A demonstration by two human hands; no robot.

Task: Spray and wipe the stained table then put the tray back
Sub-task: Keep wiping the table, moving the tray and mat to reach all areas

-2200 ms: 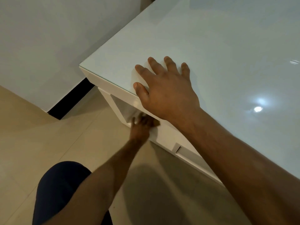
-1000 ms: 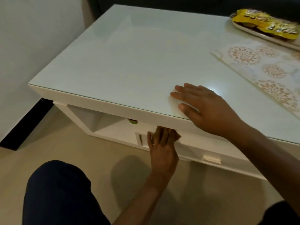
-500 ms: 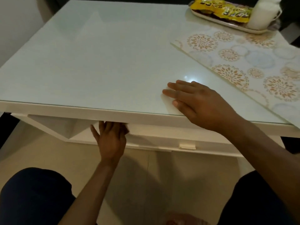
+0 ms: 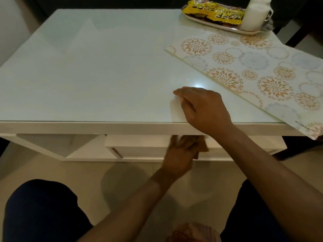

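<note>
**Both hands at the table's near edge**

The white glass-topped table (image 4: 97, 70) fills most of the head view, and everything here is placed against it. Under its near edge, left of centre, sits an open shelf recess (image 4: 57, 145), with a drawer front (image 4: 139, 151) beside it. The left hand (image 4: 181, 152) reaches below the table's near edge at that drawer front, blurred; its fingers seem to lie against a brownish piece, but whether they grip it cannot be told. Just above, on the table's top at the near edge, the right hand (image 4: 204, 109) curls its fingers over a pale white cloth (image 4: 176, 109) and presses it to the glass. Further right, a patterned mat (image 4: 253, 74) with orange and blue flower rings lies across the table's right part, its near corner hanging over the edge. At the table's far right corner stands the tray (image 4: 218, 26), carrying a yellow snack packet (image 4: 215, 13) and a white candle (image 4: 253, 16).
</note>
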